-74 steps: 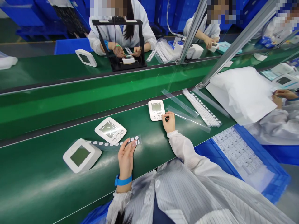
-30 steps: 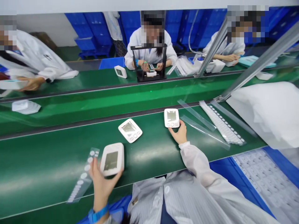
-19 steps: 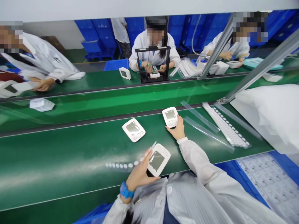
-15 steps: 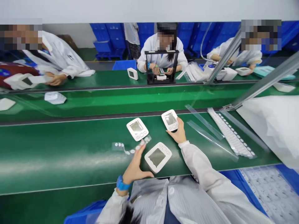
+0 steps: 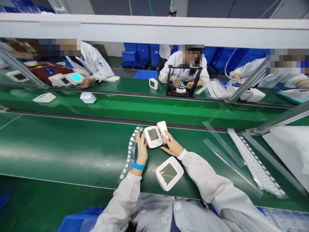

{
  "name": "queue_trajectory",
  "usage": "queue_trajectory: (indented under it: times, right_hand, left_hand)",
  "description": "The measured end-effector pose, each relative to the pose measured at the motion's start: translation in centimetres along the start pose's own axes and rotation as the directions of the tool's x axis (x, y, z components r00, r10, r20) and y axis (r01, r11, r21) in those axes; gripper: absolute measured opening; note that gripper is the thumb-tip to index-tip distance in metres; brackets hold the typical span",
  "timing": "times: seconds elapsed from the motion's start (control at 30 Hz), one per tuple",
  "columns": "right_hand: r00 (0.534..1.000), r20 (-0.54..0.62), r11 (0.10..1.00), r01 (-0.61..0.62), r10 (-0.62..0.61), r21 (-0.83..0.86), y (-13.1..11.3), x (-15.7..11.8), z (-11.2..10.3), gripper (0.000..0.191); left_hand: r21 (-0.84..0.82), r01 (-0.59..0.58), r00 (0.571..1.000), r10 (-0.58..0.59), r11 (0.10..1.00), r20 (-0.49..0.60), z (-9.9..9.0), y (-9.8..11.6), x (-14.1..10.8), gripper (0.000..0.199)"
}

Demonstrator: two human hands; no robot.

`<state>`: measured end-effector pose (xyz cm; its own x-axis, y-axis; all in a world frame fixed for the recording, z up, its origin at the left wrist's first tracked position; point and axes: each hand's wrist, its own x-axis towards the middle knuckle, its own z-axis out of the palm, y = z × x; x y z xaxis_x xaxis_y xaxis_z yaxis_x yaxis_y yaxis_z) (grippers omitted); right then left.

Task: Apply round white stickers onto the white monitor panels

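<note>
Three white devices, each with a grey display or buttons, are close around my hands. My right hand grips one white device that is tipped on its side. Touching it on the left, a second white display device lies face up. My left hand is at that device's left edge, fingers stretched out and thumb side hard to make out. Beneath and left of this hand runs a clear strip of round white stickers. Nearer my body lies a third display device, buttons pointing away from me.
Clear plastic strips and a stack of sticker strips lie at right, beside white sheeting. Beyond a low divider, co-workers in white coats sit at another green bench, one behind a black frame. A metal post slants at right.
My right hand has brought its device leftward against the second one and turned it on its side. My left hand has moved forward; the sticker strip now stretches lengthwise beside it. The view has shifted.
</note>
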<state>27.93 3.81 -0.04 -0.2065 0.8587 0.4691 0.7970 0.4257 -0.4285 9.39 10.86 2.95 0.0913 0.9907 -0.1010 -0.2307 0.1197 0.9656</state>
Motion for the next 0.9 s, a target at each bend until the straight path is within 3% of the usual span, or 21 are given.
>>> queue_trajectory:
  times: [0.17, 0.3, 0.43, 0.57, 0.63, 0.67, 0.73, 0.8, 0.83, 0.9]
  right_hand:
    - [0.975, -0.164, 0.978, -0.122, 0.151, 0.171, -0.6, 1.2, -0.7, 0.083]
    - [0.921, -0.271, 0.953, -0.231, 0.279, 0.197, -0.7, 2.3, 0.2, 0.069]
    - [0.834, -0.347, 0.896, -0.343, 0.429, 0.282, -1.3, 2.9, 1.6, 0.064]
    - [0.825, -0.264, 0.821, -0.355, 0.5, 0.447, -1.0, 3.0, 1.1, 0.071]
    - [0.757, -0.172, 0.679, -0.431, 0.63, 0.594, 0.1, 2.9, -0.4, 0.072]
    - [0.686, -0.095, 0.545, -0.477, 0.721, 0.69, 0.7, 2.7, -1.4, 0.072]
    - [0.514, 0.118, 0.187, -0.504, 0.85, 0.843, 1.9, 2.4, -3.5, 0.065]
    - [0.392, 0.335, -0.136, -0.455, 0.857, 0.88, 3.1, 1.8, -5.8, 0.049]
    - [0.367, 0.41, -0.242, -0.424, 0.835, 0.873, 3.6, 1.5, -6.8, 0.041]
    - [0.354, 0.473, -0.344, -0.37, 0.807, 0.863, 4.6, 0.9, -8.9, 0.032]
  left_hand:
    - [-0.168, 0.064, 0.982, -0.032, 0.984, 0.185, 2.9, 1.3, -0.7, 0.055]
    - [-0.11, 0.049, 0.973, -0.023, 0.993, 0.23, 4.6, 0.4, 0.2, 0.054]
    - [-0.106, -0.051, 0.97, 0.074, 0.993, 0.231, 4.0, -1.0, 0.9, 0.053]
    - [-0.08, -0.27, 0.9, 0.281, 0.959, 0.333, 2.7, -2.4, 1.3, 0.054]
    - [-0.062, -0.348, 0.869, 0.346, 0.936, 0.353, 2.3, -2.8, 1.5, 0.052]
    - [-0.054, -0.376, 0.864, 0.371, 0.925, 0.341, 2.1, -2.8, 1.5, 0.051]
    - [-0.045, -0.422, 0.864, 0.417, 0.906, 0.282, 1.8, -2.8, 1.6, 0.05]
    - [-0.047, -0.438, 0.875, 0.437, 0.898, 0.209, 1.4, -2.5, 1.6, 0.048]
    - [-0.048, -0.431, 0.883, 0.432, 0.901, 0.183, 1.3, -2.4, 1.6, 0.048]
    - [-0.039, -0.393, 0.904, 0.394, 0.919, 0.168, 0.9, -2.3, 1.4, 0.046]
